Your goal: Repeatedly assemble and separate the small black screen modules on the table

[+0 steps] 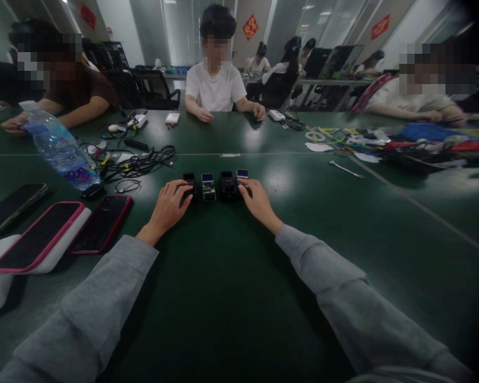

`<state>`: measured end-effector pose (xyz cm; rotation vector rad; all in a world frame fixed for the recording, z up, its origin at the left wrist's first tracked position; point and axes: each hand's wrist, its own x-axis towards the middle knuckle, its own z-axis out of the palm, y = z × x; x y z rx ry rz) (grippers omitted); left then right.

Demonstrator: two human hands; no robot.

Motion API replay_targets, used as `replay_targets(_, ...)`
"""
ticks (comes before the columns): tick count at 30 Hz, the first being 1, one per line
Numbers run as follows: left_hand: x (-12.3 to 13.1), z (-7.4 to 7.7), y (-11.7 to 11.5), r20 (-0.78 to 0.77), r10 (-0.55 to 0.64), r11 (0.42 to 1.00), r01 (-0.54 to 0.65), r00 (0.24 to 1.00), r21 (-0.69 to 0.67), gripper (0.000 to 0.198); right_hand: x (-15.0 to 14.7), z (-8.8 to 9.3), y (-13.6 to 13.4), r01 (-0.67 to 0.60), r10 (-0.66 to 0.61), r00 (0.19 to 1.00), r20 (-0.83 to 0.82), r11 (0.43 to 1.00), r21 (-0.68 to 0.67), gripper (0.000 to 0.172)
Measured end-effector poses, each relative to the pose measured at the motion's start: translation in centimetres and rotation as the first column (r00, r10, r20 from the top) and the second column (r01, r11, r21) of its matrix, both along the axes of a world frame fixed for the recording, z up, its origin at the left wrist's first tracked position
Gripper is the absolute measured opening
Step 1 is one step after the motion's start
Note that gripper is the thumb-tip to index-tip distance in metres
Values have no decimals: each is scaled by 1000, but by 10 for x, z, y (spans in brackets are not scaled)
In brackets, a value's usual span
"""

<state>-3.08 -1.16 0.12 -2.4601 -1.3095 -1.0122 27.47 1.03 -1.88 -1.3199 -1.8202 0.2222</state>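
— Bracketing the row from both ends: left hand (168,206) on the leftmost module (189,183), right hand (258,203) on the rightmost module (242,177); four small black blocks (217,187) side by side near mid-table.

— Gripping them?

— Right fingers lie stretched out, tips resting on the block, nothing clasped; left fingers curl over theirs, thumb hidden, so a pinch there I cannot tell.

— How far along, would you say?

— Lined up, all four, by my reading (two show pale blue tops); whether they are joined or merely touching is too small to call; none is lifted.

— And the surroundings?

— Dark green table (231,298), glossy under ceiling lights; water bottle (62,151), phones (100,223) and a cable tangle (139,164) to the left; a person in a white shirt (214,88) sits opposite; red wall ornaments (250,26) behind.
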Motion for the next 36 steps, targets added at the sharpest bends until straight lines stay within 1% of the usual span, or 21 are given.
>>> replay_targets(3, -1, -1, 1, 31, 2, 1000, -2, 1000, 3, 27, 1, -1, 1, -30, 29, 999, -42, 999, -28, 37)
replay_targets(8, -2, -2, 4, 70, -14, 999, 16, 997, -30, 27, 3, -2, 5, -53, 53, 995, -82, 999, 0, 34)
replay_targets(11, -3, -3, 5, 105, -20, 999, 25, 994, -43, 27, 4, -1, 5, -50, 49, 994, -97, 999, -5, 33)
replay_targets(15, -5, -5, 9, 203, 2, 997, 13, 979, -71, 29, 3, 1, 3, -64, 61, 990, -124, 998, -21, 32)
replay_targets(17, -8, -7, 12, 268, 29, 992, 5, 963, -128, 32, 3, 3, 1, -80, 76, 990, -122, 996, -35, 32)
replay_targets(19, -10, -9, 15, 321, 83, 971, -4, 944, -240, 37, 2, 5, 0, -93, 87, 990, -112, 994, -49, 31)
replay_targets(21, -12, -12, 17, 359, 135, 935, 1, 923, -355, 43, 1, 6, -2, -104, 98, 990, -104, 993, -60, 31)
replay_targets(23, -14, -14, 19, 399, 153, 905, 34, 904, -424, 46, -1, 8, -3, -118, 110, 989, -97, 990, -72, 31)
replay_targets(27, -15, -16, 21, 492, 115, 860, 162, 863, -484, 48, -3, 10, -6, -182, 177, 982, -69, 980, -78, 32)
replay_targets(30, -15, -17, 22, 523, 86, 822, 236, 848, -518, 52, -5, 11, -8, -228, 226, 974, -31, 970, -82, 34)
replay_targets(32, -15, -16, 21, 527, 75, 806, 260, 847, -532, 54, -6, 12, -9, -244, 244, 970, -12, 966, -89, 36)
replay_targets(36, -17, -16, 22, 540, 68, 792, 284, 839, -540, 55, -5, 11, -8, -254, 254, 967, -4, 963, -92, 38)
